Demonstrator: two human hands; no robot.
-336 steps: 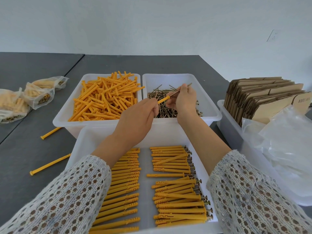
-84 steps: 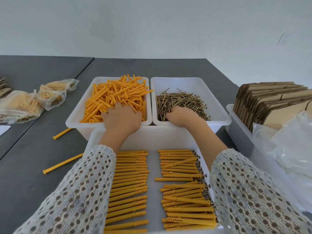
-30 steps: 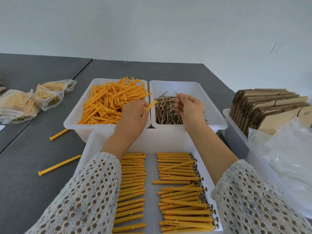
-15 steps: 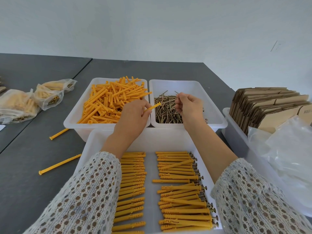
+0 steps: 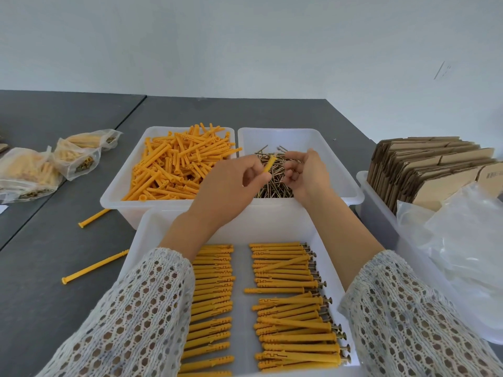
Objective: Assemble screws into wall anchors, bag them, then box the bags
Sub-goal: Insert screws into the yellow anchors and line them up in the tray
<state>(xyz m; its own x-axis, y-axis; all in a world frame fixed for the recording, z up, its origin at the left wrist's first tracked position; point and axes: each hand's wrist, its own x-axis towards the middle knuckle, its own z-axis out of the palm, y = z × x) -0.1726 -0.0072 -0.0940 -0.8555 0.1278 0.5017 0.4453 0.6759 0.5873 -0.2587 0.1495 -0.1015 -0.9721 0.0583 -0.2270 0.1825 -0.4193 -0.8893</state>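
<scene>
My left hand (image 5: 228, 186) pinches one orange wall anchor (image 5: 268, 165), its open end tilted up toward my right hand (image 5: 306, 174). The right hand's fingers are closed on a thin screw (image 5: 285, 155) that points at the anchor's end. Both hands hover over the white bin of loose screws (image 5: 272, 183). Left of it stands a white bin heaped with loose orange anchors (image 5: 177, 167). The near white tray (image 5: 141, 240) holds two rows of anchors fitted with screws (image 5: 288, 303).
Two loose anchors (image 5: 94, 266) lie on the grey table left of the tray. Filled clear bags (image 5: 76, 156) sit at the far left. A bin on the right holds flat cardboard boxes (image 5: 430, 164) and empty plastic bags (image 5: 468, 240).
My hands have drawn closer together above the screw bin. The anchor has tipped more upright and now nearly meets the screw in my right hand.
</scene>
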